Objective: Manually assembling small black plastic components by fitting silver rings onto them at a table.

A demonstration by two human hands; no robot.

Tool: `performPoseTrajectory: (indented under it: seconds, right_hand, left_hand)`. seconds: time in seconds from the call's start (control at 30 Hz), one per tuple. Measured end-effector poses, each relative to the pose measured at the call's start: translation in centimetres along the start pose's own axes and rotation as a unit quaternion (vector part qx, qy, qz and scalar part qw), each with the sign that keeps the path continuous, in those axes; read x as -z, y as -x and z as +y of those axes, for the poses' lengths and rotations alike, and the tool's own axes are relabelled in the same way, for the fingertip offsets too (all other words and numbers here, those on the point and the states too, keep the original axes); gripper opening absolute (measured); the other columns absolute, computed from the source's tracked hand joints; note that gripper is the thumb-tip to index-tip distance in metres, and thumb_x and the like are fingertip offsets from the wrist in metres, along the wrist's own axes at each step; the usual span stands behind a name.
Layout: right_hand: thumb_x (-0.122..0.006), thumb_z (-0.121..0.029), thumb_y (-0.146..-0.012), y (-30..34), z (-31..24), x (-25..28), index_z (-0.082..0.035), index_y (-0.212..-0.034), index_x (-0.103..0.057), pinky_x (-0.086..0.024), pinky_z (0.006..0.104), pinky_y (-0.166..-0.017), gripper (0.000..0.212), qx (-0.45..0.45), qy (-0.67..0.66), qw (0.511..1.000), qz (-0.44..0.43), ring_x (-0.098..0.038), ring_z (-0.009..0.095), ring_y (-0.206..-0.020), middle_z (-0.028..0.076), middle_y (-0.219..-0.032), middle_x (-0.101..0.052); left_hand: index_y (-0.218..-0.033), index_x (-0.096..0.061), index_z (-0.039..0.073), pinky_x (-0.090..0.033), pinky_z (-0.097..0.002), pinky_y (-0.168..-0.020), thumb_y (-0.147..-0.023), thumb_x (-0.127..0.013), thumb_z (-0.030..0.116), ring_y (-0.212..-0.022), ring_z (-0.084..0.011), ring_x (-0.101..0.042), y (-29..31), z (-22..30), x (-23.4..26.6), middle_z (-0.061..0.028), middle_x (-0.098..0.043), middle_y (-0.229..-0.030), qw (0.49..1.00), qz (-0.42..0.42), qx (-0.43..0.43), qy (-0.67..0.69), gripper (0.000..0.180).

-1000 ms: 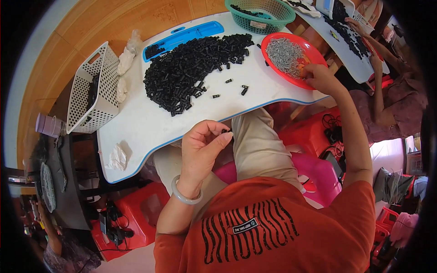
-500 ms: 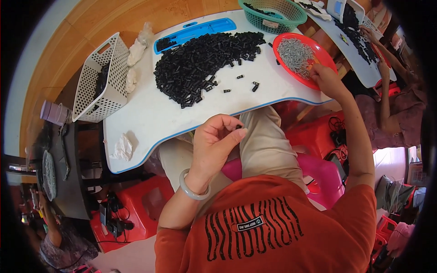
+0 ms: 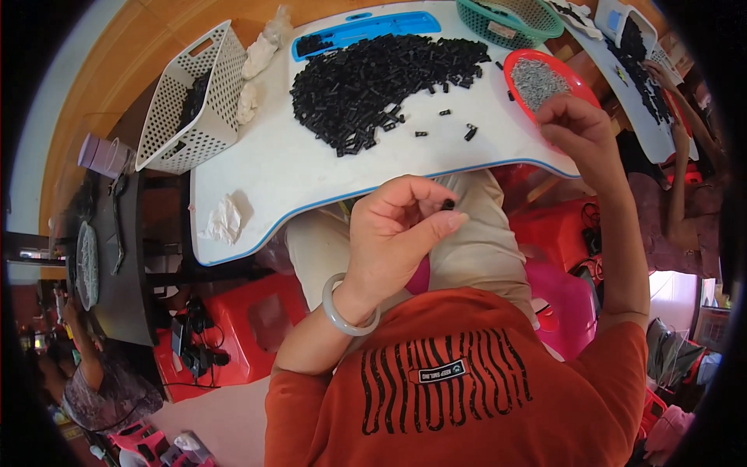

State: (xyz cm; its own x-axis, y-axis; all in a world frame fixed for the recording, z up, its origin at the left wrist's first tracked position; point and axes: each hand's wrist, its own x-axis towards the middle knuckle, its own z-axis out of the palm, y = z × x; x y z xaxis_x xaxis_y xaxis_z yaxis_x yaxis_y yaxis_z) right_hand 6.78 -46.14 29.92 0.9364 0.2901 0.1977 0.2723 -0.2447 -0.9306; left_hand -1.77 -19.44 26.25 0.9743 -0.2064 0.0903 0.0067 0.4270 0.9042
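My left hand (image 3: pixel 401 226) is closed over my lap, pinching a small black plastic piece (image 3: pixel 448 205) between thumb and fingertips. By the near edge of a red plate (image 3: pixel 589 92), my right hand (image 3: pixel 580 128) is raised with its fingers curled together. Whatever it may pinch is too small or hidden to make out. Small silvery metal pins or screws (image 3: pixel 538 82) are heaped on the plate. A big pile of short black tube-like pieces (image 3: pixel 373 86) covers the table's middle, and a few lie loose nearer me, one of them (image 3: pixel 471 132) standing out at the right.
The white table (image 3: pixel 311 175) has a blue rim. Behind the pile lies a blue tray (image 3: pixel 381 29), with a green basket (image 3: pixel 506 29) to its right. A white perforated basket (image 3: pixel 210 117) and crumpled tissue (image 3: pixel 226 222) are at left. Co-workers sit on both sides.
My right hand has lifted off the metal parts and drawn back toward me. The left hand still pinches its black piece. The whole view has shifted slightly.
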Motion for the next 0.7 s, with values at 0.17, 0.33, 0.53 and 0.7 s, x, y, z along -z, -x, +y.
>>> performPoseTrajectory:
  seconds: [0.17,0.33,0.53,0.7]
  right_hand:
    - [-0.058,0.005,-0.078,1.3,-5.5,-5.3,0.002,-0.088,-0.063,-0.044,0.0235,-0.071,0.011,0.15,0.01,0.985,-0.089,-0.058,0.013,-0.077,0.005,-0.082,-0.06]
    - [-0.058,0.006,-0.077,1.6,-7.1,-7.7,0.002,-0.086,-0.064,-0.045,0.0258,-0.067,0.011,0.195,0.009,0.966,-0.171,-0.059,0.016,-0.075,0.009,-0.082,-0.061]
    - [-0.059,0.006,-0.075,1.7,-7.2,-8.7,0.0,-0.089,-0.065,-0.045,0.0248,-0.061,0.016,0.22,0.01,0.961,-0.167,-0.059,0.015,-0.071,0.009,-0.08,-0.06]
    - [-0.062,-0.006,-0.076,2.0,-7.2,-9.1,0.0,-0.084,-0.065,-0.042,0.0266,-0.059,0.01,0.224,0.043,0.964,-0.137,-0.055,0.016,-0.069,0.01,-0.079,-0.058]
  left_hand:
    - [-0.093,-0.059,-0.003,-0.049,-0.0229,-0.073,-0.074,-0.069,-0.008,-0.078,-0.0124,-0.061,0.6,0.3,0.0,-0.0108,-0.065,-0.088,0.998,-0.046,-0.025,0.018,0.022]
    - [-0.093,-0.062,-0.002,-0.042,-0.017,-0.065,-0.075,-0.072,-0.005,-0.071,-0.0027,-0.052,1.1,1.2,-0.5,-0.0011,-0.063,-0.083,0.998,-0.037,-0.024,0.033,0.021]
    - [-0.093,-0.06,-0.003,-0.046,-0.021,-0.069,-0.074,-0.07,-0.007,-0.076,-0.0081,-0.057,1.2,1.3,-0.1,-0.0059,-0.064,-0.086,0.998,-0.04,-0.043,0.024,0.021]
    - [-0.094,-0.058,-0.005,-0.051,-0.0242,-0.075,-0.075,-0.069,-0.01,-0.081,-0.013,-0.063,1.3,1.6,0.0,-0.0107,-0.065,-0.09,0.997,-0.047,-0.057,-0.002,0.023]
